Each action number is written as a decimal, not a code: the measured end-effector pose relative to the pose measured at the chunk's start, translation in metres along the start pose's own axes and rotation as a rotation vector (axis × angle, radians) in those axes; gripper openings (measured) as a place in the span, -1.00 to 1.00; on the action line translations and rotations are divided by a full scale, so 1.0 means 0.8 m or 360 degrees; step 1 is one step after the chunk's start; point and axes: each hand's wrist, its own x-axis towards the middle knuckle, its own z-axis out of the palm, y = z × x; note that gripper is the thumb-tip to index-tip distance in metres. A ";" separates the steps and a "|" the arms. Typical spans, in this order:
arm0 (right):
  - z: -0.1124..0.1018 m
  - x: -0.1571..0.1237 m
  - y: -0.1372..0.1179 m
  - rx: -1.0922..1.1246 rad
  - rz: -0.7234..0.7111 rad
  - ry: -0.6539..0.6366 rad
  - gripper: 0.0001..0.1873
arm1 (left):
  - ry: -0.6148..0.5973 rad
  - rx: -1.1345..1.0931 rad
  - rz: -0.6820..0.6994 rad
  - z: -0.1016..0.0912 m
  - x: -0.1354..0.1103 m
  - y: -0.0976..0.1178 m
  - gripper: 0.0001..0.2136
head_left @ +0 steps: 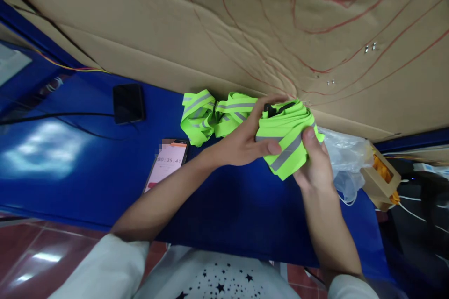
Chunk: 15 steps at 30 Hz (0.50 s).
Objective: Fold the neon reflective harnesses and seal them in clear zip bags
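A folded neon-green safety vest (289, 138) with grey reflective stripes is held above the blue table (87, 168). My left hand (245, 138) is closed on its left side, thumb across the stripe and fingers over its top by a black clip. My right hand (314, 161) grips it from below on the right, thumb on its face. Two more bundled neon-green vests (210, 114) lie on the table just behind my left hand.
A phone (166, 163) showing a timer lies left of my left forearm. A black pad (128, 103) with a cable sits farther left. Crumpled clear plastic (345, 159) and a small cardboard box (380, 180) lie to the right. Brown cardboard (245, 18) stands behind.
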 end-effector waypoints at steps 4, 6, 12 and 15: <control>0.010 -0.001 0.007 -0.0054 -0.0251 0.0284 -0.37 | 0.0708 0.0337 0.0086 0.017 -0.001 -0.007 -0.51; 0.011 -0.003 0.012 -0.0164 -0.0422 0.0439 -0.47 | 0.0737 0.0406 -0.0002 0.021 0.000 -0.006 -0.65; 0.011 0.001 0.025 -0.0385 -0.0518 0.0680 -0.49 | 0.0489 -0.0485 -0.0379 0.044 0.001 0.009 -0.49; 0.021 0.003 0.030 -0.0223 -0.0425 0.0632 -0.42 | 0.0435 -0.0597 -0.0397 0.053 -0.001 0.014 -0.45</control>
